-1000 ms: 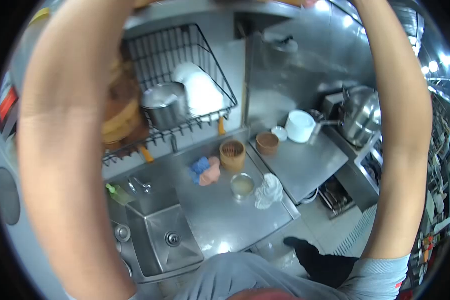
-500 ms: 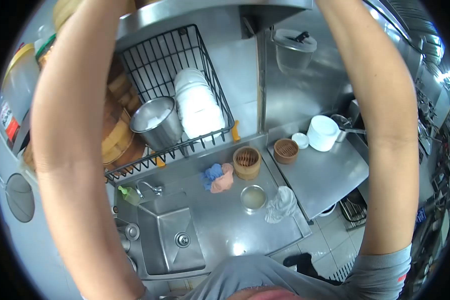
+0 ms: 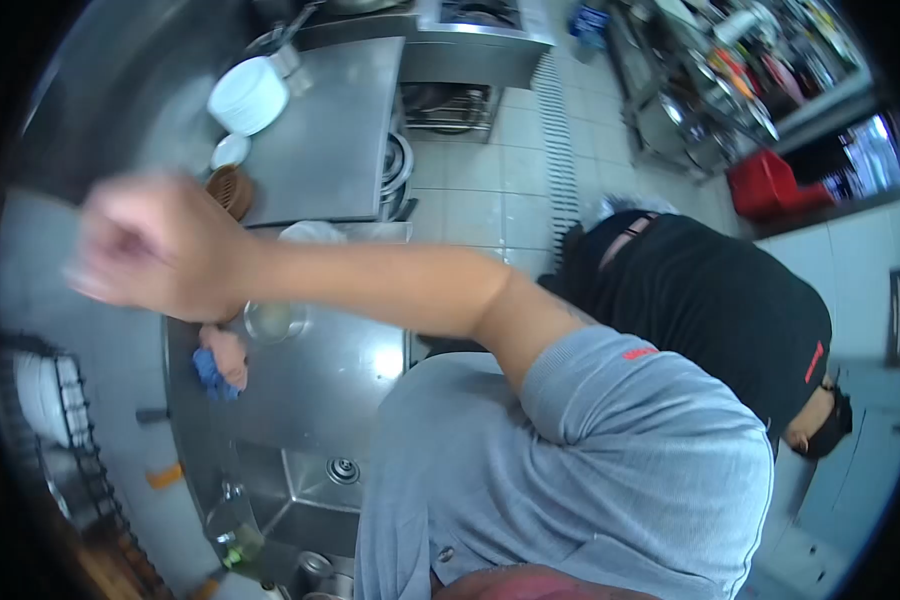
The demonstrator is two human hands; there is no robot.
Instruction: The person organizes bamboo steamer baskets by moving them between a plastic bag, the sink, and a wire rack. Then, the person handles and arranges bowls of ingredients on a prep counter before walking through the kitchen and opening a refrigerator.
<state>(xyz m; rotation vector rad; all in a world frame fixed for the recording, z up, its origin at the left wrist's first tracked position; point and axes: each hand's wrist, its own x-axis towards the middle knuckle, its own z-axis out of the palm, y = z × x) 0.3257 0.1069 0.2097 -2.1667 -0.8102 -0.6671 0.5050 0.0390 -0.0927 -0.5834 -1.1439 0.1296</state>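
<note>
My right hand (image 3: 160, 245) reaches out to the left over the counter at the end of a bare forearm. Motion smears its fingers, which look bent, and I cannot make out anything held in them. Beyond the hand, partly covered by it, is a round bamboo steamer basket (image 3: 229, 190). Just below my wrist a round metal bowl (image 3: 275, 320) stands on the counter. Near it lie a pink cloth (image 3: 224, 356) and a blue cloth (image 3: 214, 375), crumpled together. My left hand is out of view.
A co-worker in a black shirt (image 3: 710, 310) bends over close on my right. Stacked white dishes (image 3: 249, 95) stand on the steel side table (image 3: 335, 130). A sink (image 3: 315, 490) lies low in view. A black wire rack (image 3: 85, 430) hangs at the left wall.
My view has swung to the right. Both raised arms filled the sides before; now only my right arm shows, stretched across the counter. The bending co-worker has come into view.
</note>
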